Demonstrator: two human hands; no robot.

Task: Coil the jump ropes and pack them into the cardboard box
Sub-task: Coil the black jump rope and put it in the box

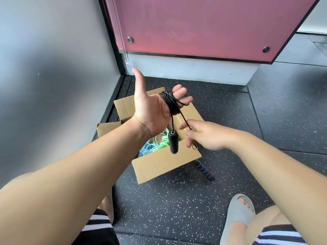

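I see a black jump rope (172, 103) wound in many tight turns around the fingers of the left hand (150, 112), held above the box. Its black ribbed handle (173, 142) hangs straight down from the coil on a short strand. A second strand runs taut to the right hand (205, 135), which pinches it. Below, the open cardboard box (164, 163) stands with its flaps up. A green jump rope (163, 143) and a light blue jump rope (146, 151) lie tangled inside. A blue-banded handle (204, 171) lies just beside the box's near right corner.
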